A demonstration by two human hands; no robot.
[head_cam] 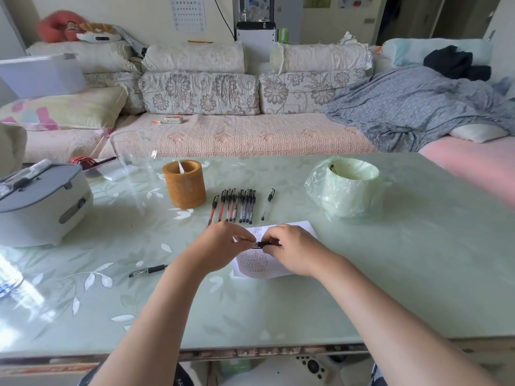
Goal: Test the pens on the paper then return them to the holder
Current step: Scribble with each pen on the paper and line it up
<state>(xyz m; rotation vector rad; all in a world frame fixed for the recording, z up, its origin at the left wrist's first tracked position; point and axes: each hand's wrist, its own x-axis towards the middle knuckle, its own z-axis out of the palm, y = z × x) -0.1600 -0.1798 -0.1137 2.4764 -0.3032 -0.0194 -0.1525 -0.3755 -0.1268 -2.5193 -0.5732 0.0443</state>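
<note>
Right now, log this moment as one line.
left hand: pinches pen | right hand: pinches same pen, over paper | pen row: lying by holder | stray pen: left of paper

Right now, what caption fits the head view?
Left hand and right hand hold one pen over the paper.

The holder [184,183] stood on the table [278,307], a row of pens [237,204] just right of it, the paper [252,264] before them, one pen [148,270] well left of the paper.
</note>
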